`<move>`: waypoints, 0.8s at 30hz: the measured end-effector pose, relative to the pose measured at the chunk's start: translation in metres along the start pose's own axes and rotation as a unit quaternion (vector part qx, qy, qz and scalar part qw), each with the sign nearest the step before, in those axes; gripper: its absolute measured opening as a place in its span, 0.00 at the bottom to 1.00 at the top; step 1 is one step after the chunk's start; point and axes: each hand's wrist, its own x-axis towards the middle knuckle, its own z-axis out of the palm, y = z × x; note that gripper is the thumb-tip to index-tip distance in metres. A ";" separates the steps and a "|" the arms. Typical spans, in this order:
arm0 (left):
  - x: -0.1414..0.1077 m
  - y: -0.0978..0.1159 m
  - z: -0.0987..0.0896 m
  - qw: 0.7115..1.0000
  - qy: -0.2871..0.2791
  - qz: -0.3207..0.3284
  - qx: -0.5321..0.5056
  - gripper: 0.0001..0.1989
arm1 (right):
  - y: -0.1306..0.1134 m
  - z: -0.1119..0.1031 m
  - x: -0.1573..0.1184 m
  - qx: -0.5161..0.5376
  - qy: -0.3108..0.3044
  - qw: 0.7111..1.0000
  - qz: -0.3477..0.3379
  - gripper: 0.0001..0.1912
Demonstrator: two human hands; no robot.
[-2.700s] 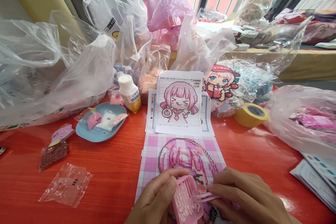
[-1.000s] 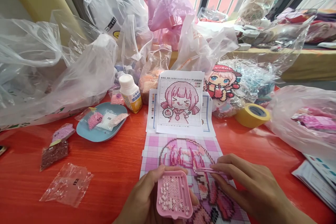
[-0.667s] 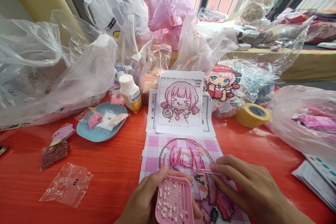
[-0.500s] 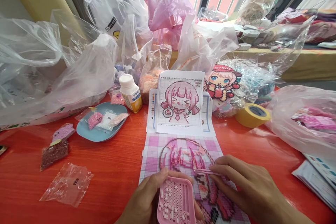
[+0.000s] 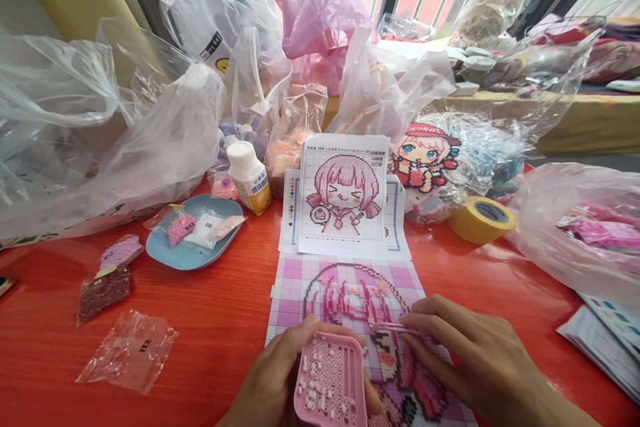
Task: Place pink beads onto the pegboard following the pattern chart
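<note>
bare table [image 5: 220, 320] left, bags [image 5: 125, 140] behind

— Cut off at the bottom edge: pink bead tray [image 5: 330, 380], left hand [image 5: 273, 383] and right hand [image 5: 473, 357], wrists out of frame. Lower part of the bead board [image 5: 345, 293] covered by both.

— Tweezers [image 5: 395, 327]?

— Mostly hidden inside the right-hand fingers; tip too small to tell whether a bead sits in it. Printed text on the pattern sheet [image 5: 344, 195] and bottle [image 5: 247, 177] unreadable.
</note>
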 end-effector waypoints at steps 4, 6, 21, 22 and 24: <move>-0.007 0.010 0.016 0.998 0.026 -0.043 0.047 0.18 | 0.000 0.000 0.001 0.000 0.002 1.000 -0.003 0.08; -0.011 0.015 0.024 0.992 0.046 -0.054 0.107 0.18 | 0.000 0.000 0.001 0.002 0.001 1.000 -0.005 0.09; -0.001 -0.002 -0.006 0.999 0.044 0.002 -0.017 0.19 | 0.002 -0.001 -0.003 -0.019 -0.006 1.000 -0.018 0.06; -0.001 -0.002 -0.005 0.999 0.048 0.000 -0.016 0.19 | 0.003 0.000 -0.003 -0.019 -0.008 1.000 -0.020 0.06; -0.002 -0.001 -0.003 0.998 0.057 -0.009 -0.011 0.18 | 0.003 0.000 -0.004 -0.020 -0.008 1.000 -0.018 0.06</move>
